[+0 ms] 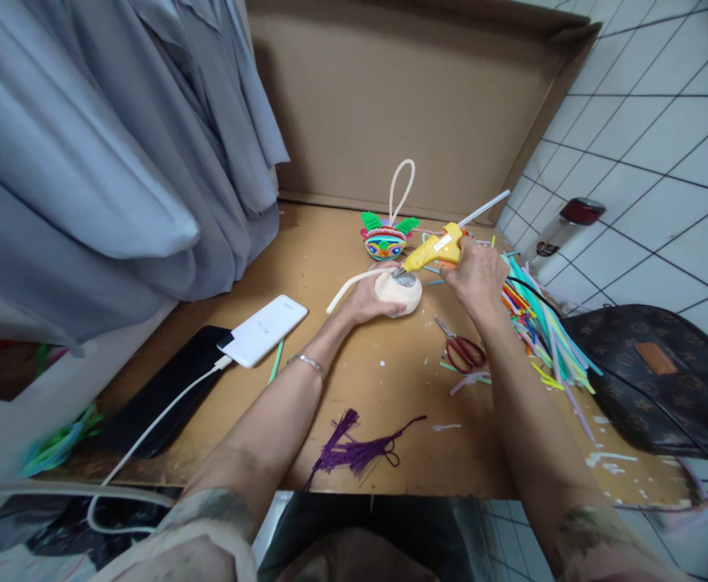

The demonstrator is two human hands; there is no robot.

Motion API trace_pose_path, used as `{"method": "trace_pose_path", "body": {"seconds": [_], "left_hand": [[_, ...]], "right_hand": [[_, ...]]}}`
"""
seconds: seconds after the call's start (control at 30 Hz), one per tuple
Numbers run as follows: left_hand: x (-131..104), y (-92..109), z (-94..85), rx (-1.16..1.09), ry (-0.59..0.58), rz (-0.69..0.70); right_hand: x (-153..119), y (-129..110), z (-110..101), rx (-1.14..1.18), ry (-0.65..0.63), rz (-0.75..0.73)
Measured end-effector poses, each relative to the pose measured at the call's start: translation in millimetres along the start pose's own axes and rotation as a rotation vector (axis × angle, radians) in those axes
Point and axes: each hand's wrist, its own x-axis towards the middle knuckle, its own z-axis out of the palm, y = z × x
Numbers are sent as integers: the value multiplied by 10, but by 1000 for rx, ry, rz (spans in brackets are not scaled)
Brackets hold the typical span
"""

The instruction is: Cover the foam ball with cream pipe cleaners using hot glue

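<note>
My left hand [367, 297] is closed round a cream-coloured, ridged ball [398, 296] with a silvery grey patch on top. A loose white strip [354, 284] runs from the ball out over that hand. In my right hand [478, 275] is a yellow hot glue gun [431, 250], a clear glue stick [485, 207] poking out of its back. Its nozzle points down at the grey patch; whether it touches I cannot tell. Just behind the ball sits a colourful lion-head ornament [385, 239] with green ears and a white hanging loop.
Red-handled scissors [464, 354] lie near my right forearm, with bundled coloured pipe cleaners [548, 323] and a brown bag [663, 380] farther right. Purple tassels [360, 449] rest at the front. On the left are a white power bank [269, 330] and a black phone [166, 396]. Cardboard [402, 105] stands behind.
</note>
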Motion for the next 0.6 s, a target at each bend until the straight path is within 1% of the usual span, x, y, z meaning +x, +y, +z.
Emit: {"method": "trace_pose_path", "body": {"seconds": [0.23,0.33,0.4,0.47,0.6], "left_hand": [[4,4,-8,9,-14,-4],[3,-15,-13,41,-9,0],[2,-26,-18,70,-6,3],[1,-34,-22,88,-4,8],[6,-40,-16,95,3,20]], "right_hand": [[6,10,44,-10,12,-6],[6,-1,76,1,9,9],[5,-8,87,17,28,12],[4,-9,87,27,42,12],[8,12,52,17,27,-4]]}}
